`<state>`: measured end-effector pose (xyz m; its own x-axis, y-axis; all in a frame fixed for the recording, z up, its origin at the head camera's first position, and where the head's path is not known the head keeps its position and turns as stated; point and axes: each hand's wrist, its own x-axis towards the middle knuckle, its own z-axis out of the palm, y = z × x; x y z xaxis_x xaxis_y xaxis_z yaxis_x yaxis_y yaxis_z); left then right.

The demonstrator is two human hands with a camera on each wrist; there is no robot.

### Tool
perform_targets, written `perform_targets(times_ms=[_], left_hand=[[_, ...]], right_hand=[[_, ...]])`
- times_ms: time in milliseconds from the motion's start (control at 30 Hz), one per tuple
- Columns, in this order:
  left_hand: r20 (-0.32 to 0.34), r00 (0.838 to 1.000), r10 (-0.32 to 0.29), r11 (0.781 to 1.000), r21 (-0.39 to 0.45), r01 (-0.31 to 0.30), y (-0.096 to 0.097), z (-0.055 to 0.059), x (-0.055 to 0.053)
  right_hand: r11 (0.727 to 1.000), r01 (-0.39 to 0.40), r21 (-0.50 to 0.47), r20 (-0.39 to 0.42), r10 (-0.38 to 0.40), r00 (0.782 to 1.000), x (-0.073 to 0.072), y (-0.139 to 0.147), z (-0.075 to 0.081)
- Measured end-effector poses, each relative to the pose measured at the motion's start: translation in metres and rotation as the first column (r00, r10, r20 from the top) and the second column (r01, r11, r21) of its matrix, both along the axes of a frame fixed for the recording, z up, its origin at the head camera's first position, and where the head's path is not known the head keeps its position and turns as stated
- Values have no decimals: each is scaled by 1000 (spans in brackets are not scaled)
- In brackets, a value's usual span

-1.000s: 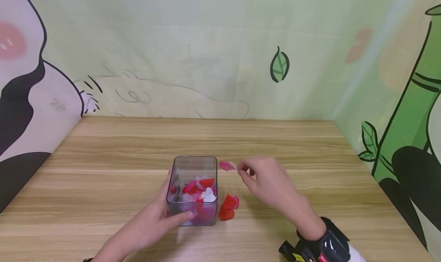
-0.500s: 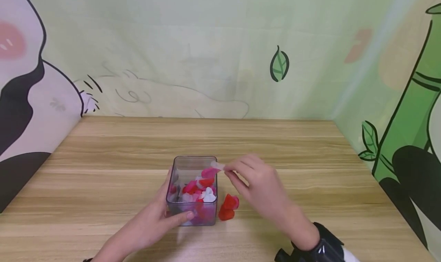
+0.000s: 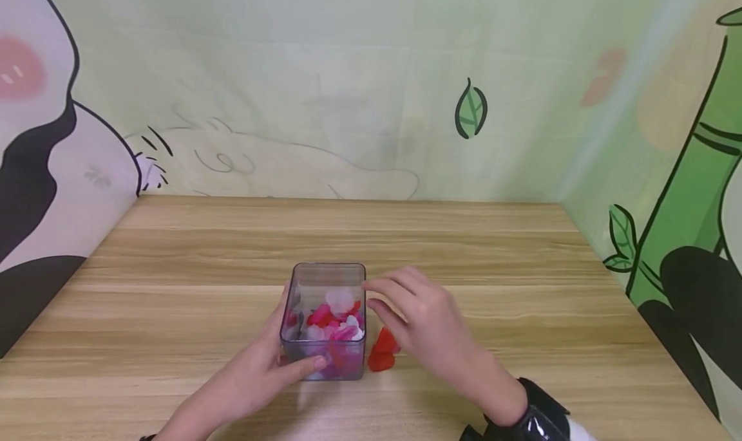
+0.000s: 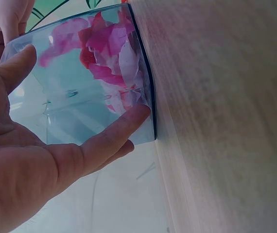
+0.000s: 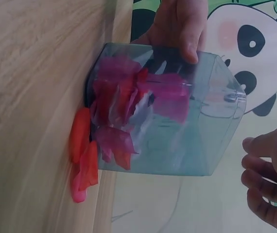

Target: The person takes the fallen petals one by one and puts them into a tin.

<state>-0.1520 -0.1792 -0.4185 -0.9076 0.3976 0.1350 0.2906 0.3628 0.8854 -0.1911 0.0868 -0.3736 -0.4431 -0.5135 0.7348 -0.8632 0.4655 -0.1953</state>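
A clear grey plastic box (image 3: 328,280) stands on the wooden table, its top uncovered. My left hand (image 3: 263,360) holds it from the left, thumb over the front wall; in the left wrist view thumb and fingers (image 4: 114,133) spread along its side. Inside lies a heap of pink, red and white flower petals (image 3: 333,322). My right hand (image 3: 426,322) hovers at the right rim with its fingertips slightly apart, and the right wrist view shows nothing between its fingers (image 5: 262,167). A few loose red and pink petals (image 3: 382,354) lie against the box's right side, below that hand.
The table (image 3: 174,254) reaches back to a cloth backdrop (image 3: 371,93) printed with pandas, bamboo and leaves. Black straps with a camera (image 3: 522,415) sit on my right wrist.
My right hand brought a pink petal and a whitish petal leftward over the rim and let them go; both now lie on the heap in the box. My left hand stays put.
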Motion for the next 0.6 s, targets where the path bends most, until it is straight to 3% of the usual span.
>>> perform_targets(times_ms=[167,300,467,600], left_hand=[[7,1000,9,1000,-13,-9,0,0,1],[15,1000,27,999,-36,-26,-1,1,2],[35,999,38,998,-44,-37,0,2,2],[45,998,37,998,-45,-35,0,2,2]], right_hand=[[988,130,78,76,-136,988,-5,4,-5],[934,221,281,184,-279,942,-8,6,-11],[841,146,520,309,-345,886,-13,6,-21],[808,45,587,386,-329,862,-14,5,-29]])
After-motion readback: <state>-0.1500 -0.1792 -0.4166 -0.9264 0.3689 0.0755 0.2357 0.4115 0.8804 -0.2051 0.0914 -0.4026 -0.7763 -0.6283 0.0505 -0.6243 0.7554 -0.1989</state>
